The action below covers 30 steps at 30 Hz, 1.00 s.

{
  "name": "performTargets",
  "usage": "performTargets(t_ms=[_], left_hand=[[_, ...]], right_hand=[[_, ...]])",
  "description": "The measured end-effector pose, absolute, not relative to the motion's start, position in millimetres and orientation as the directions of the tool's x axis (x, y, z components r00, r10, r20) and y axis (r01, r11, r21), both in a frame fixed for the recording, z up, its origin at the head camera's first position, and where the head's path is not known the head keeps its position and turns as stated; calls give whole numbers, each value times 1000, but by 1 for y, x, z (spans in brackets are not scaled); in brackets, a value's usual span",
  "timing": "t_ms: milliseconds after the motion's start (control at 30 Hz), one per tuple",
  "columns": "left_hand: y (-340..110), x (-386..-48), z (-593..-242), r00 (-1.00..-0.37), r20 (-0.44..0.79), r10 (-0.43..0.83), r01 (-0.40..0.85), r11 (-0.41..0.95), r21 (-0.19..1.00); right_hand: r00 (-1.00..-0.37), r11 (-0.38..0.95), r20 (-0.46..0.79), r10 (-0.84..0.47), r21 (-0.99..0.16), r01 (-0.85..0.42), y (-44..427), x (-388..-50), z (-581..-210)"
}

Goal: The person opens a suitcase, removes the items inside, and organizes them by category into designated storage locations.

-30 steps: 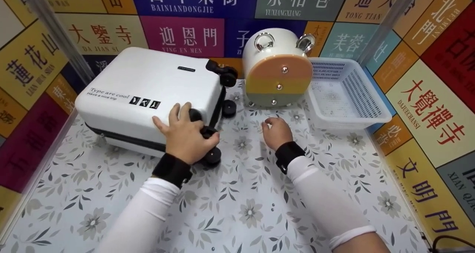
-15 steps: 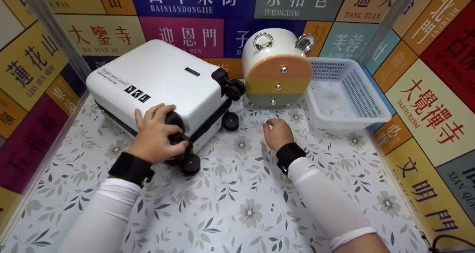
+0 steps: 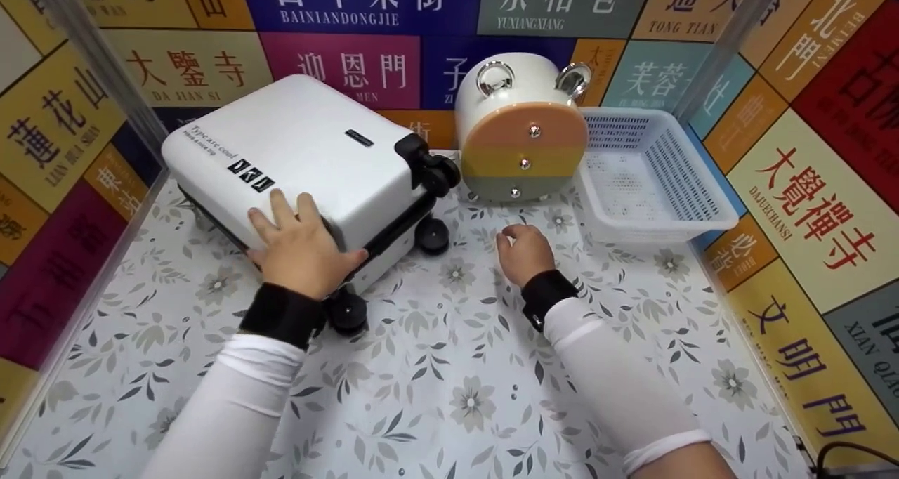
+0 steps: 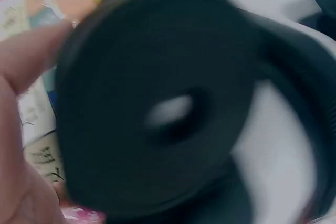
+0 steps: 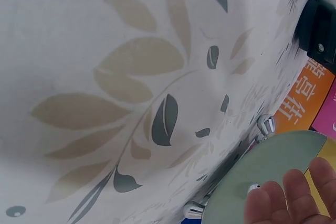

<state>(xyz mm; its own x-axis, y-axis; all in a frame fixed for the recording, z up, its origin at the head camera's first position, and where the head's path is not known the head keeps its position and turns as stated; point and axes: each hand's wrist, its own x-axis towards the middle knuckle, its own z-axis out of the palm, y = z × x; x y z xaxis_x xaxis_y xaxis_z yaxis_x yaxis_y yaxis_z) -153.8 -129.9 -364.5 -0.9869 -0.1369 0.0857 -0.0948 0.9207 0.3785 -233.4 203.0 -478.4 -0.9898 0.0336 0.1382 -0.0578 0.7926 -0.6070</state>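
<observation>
A white hard-shell suitcase [image 3: 295, 149] lies flat at the left, its wheel end angled towards me on the right. My left hand [image 3: 302, 254] rests on its near corner with the fingers spread over the white shell. Close up in the left wrist view, a black wheel [image 4: 152, 103] fills the middle, blurred, with part of my left hand [image 4: 26, 129] beside it. My right hand [image 3: 525, 254] rests on the floral surface, fingers loosely bent and holding nothing. Its fingertips show low in the right wrist view, in front of the small striped cabinet [image 3: 525, 152].
That cabinet has round silver knobs and two shiny ears. To its right stands a white perforated plastic basket [image 3: 653, 233]. Panels with printed place names [image 3: 337, 64] wall in the back and sides. A black cable [image 3: 857, 451] lies at the lower right.
The suitcase has turned, its near wheel end swinging left and towards me. My left hand moved left with it, then shifted from around the corner wheel to lie flatter. My right hand stayed put.
</observation>
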Motion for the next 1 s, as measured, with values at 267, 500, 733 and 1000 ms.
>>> performTargets(t_ms=[267, 500, 733, 1000], left_hand=[[-128, -156, -375, -991, 3, -135, -121, 896, 428], [-148, -156, -380, -999, 27, -36, -22, 918, 396], [-185, -162, -380, -990, 37, 139, 142, 912, 385], [-222, -170, -377, -983, 19, 185, 176, 893, 413]], right_hand=[[-989, 799, 139, 52, -600, -43, 207, -234, -480], [-992, 796, 117, 43, -605, -37, 211, -233, -483], [-990, 797, 133, 47, -602, -43, 211, -233, -485], [-993, 802, 112, 42, -597, -33, 209, -232, -486]])
